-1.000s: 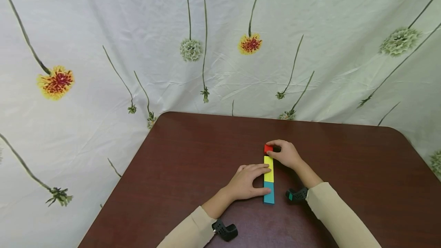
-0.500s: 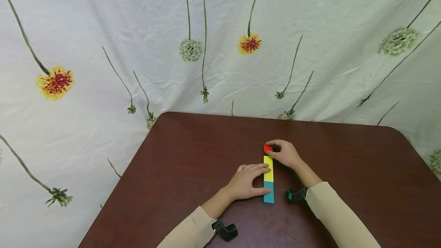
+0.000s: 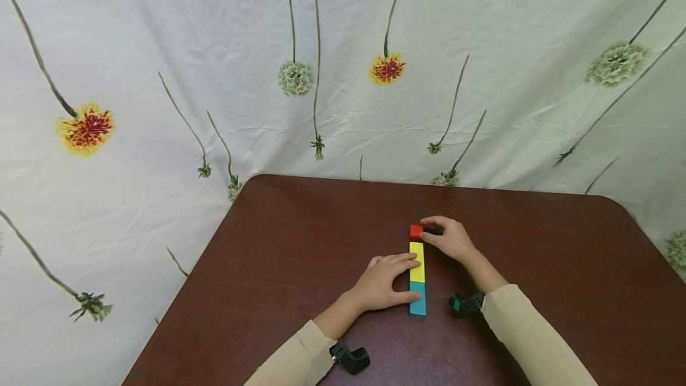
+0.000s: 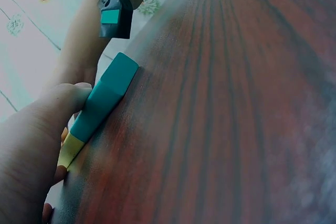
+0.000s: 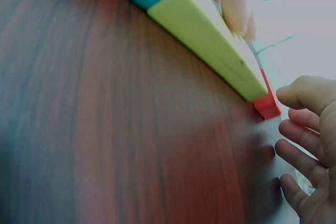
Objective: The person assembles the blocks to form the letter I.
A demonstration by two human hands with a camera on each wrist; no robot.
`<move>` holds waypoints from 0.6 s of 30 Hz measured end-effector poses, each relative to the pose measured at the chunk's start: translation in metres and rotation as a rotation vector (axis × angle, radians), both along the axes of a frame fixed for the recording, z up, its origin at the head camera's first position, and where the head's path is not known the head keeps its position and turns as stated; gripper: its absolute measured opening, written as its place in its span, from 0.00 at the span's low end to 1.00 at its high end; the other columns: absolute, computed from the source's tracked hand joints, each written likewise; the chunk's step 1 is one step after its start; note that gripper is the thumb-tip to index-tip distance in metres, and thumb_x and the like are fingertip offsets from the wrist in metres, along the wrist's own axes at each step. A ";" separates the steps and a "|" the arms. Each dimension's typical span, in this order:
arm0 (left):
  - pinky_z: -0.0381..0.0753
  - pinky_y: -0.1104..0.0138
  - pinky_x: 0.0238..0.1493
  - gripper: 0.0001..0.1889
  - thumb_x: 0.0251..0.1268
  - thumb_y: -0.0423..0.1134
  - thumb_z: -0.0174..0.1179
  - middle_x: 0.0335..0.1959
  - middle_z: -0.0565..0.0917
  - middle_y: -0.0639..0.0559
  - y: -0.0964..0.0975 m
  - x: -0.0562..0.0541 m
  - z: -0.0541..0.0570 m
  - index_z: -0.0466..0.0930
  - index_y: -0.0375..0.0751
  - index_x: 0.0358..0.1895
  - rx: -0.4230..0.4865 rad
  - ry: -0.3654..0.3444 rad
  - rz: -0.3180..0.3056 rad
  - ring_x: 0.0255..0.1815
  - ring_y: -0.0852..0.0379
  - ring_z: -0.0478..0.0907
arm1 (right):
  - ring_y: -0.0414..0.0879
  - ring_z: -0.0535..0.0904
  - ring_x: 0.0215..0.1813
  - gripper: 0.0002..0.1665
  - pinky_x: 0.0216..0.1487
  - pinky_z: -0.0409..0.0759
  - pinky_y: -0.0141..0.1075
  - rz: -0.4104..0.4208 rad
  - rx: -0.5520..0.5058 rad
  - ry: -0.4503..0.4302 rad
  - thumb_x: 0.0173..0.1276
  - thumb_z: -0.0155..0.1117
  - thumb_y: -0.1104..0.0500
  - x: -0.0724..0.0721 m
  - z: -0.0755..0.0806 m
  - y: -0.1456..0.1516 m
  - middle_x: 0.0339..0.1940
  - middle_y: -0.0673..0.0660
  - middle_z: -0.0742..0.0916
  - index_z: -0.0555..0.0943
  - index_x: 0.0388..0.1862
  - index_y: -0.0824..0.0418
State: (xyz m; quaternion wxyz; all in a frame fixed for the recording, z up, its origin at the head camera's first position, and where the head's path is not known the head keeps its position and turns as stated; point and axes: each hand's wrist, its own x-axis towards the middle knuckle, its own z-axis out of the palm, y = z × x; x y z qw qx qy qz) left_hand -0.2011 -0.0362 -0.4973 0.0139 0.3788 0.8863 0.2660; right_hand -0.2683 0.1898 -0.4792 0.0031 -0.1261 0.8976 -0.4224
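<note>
A blue block [image 3: 417, 298] and a yellow block [image 3: 417, 262] lie end to end in a line on the table. Beyond the yellow one, a small red block [image 3: 415, 232] sits in the same line, with a narrow gap between them. My left hand [image 3: 377, 285] rests on the row, its fingertips on the yellow block and its thumb on the blue block [image 4: 107, 95]. Beside the red block, my right hand [image 3: 450, 240] has its fingers spread apart. In the right wrist view its thumb [image 5: 304, 94] is close to the red block [image 5: 268, 103]; whether they touch I cannot tell.
The dark brown wooden table [image 3: 300, 225] reaches back to a white cloth [image 3: 241, 46] printed with flowers. Black wrist devices [image 3: 351, 358] sit on both forearms, the right one low over the table beside the blocks.
My right hand has let go of the red block and drawn slightly right, its fingers now apart from it. The left hand and the blocks stay in place.
</note>
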 end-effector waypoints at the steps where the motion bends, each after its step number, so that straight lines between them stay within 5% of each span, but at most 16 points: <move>1: 0.62 0.50 0.64 0.32 0.66 0.60 0.58 0.72 0.67 0.55 0.000 0.000 0.000 0.71 0.51 0.70 -0.002 0.003 0.001 0.71 0.59 0.63 | 0.63 0.74 0.59 0.23 0.55 0.73 0.58 -0.003 -0.005 0.004 0.69 0.66 0.55 0.000 -0.001 0.003 0.58 0.67 0.81 0.80 0.59 0.65; 18: 0.61 0.46 0.63 0.28 0.72 0.57 0.52 0.76 0.57 0.51 -0.006 -0.004 -0.002 0.71 0.48 0.69 0.084 -0.045 0.012 0.70 0.57 0.65 | 0.64 0.76 0.58 0.24 0.52 0.77 0.55 -0.094 -0.050 0.036 0.69 0.66 0.54 0.024 0.008 0.041 0.59 0.68 0.80 0.79 0.59 0.66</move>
